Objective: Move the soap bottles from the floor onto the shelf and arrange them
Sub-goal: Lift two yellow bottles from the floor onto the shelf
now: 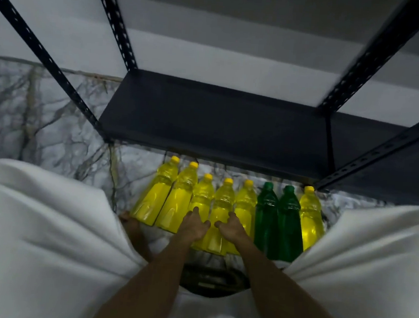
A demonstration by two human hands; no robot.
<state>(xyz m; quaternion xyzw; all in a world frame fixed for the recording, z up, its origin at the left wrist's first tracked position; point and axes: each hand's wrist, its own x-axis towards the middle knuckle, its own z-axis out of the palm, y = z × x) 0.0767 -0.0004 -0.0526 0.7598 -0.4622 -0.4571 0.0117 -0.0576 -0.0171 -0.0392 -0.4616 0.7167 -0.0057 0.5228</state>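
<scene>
Nothing has reached the dark metal shelf (219,124) at frame centre; it is bare as far as shown. All eight clear plastic soap bottles wait in a row on the grey-veined marble floor (54,120) below it: six yellow bottles (154,197) and two green bottles (267,214) toward the right. The left hand (193,224) and right hand (233,227) reach down close together over the middle yellow bottles, fingers curled on them; whether either grips firmly, I cannot tell. The whole task remains.
</scene>
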